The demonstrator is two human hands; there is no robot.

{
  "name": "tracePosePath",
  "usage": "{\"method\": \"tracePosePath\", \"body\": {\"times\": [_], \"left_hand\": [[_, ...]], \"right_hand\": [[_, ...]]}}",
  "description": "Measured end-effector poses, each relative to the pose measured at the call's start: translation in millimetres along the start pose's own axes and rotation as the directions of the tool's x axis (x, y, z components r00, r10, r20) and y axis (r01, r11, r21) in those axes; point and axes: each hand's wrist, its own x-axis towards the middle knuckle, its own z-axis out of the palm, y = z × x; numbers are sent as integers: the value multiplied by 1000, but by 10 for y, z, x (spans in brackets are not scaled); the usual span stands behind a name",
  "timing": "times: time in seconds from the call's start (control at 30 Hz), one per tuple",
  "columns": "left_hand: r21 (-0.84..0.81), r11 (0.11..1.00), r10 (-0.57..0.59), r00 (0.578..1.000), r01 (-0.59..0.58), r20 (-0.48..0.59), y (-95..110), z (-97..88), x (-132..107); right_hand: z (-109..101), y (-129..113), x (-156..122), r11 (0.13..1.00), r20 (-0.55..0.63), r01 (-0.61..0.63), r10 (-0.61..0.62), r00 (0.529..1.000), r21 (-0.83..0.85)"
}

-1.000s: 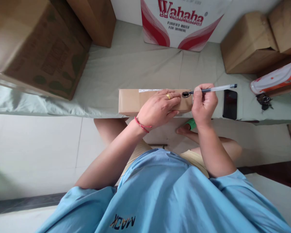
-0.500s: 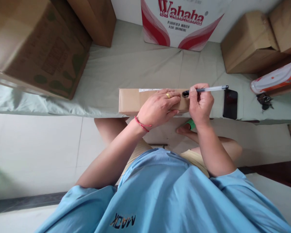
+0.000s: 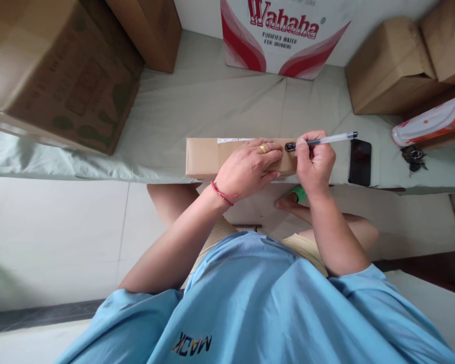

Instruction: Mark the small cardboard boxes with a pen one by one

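A long, narrow brown cardboard box [image 3: 202, 156] lies along the near edge of the cloth-covered table, with a white label strip partly visible at its far edge. My left hand [image 3: 250, 164] wears a gold ring and a red cord bracelet. It is laid over the box, fingers across the top and thumb along the near side. Closed in my right hand [image 3: 315, 162] is a pen [image 3: 335, 138] with a clear barrel. Its dark end points left, at the box's right part; whether it touches the cardboard I cannot tell.
Right of the box lie a black phone [image 3: 360, 163], keys [image 3: 414, 157] and an orange-and-white cylinder [image 3: 432, 121]. A large carton [image 3: 72, 101] stands left, a white-and-red Wahaha carton [image 3: 284, 45] behind, and another brown carton [image 3: 389, 65] at back right.
My right hand and the pen have shifted very slightly to the right. My left hand and the box look the same.
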Motion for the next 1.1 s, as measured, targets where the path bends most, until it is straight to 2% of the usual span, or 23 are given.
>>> {"method": "tracePosePath", "body": {"times": [0.2,0.43,0.63,0.9,1.1], "left_hand": [[2,1000,1,1000,-1,1,2,-1,4],[-4,1000,-10,1000,10,12,5,-2,5],[6,1000,1,1000,-1,9,10,-8,4],[6,1000,-14,1000,14,8,12,-2,-2],[-4,1000,-19,1000,19,15,19,-7,6]], "right_hand": [[26,3,-3,1000,-41,-14,14,999,9],[-13,3,2,1000,1,-19,19,1000,-15],[-11,-16,-4,999,-38,-31,31,999,8],[-49,-9,12,1000,29,-16,16,999,12],[-35,-10,10,999,-26,-31,32,999,13]]}}
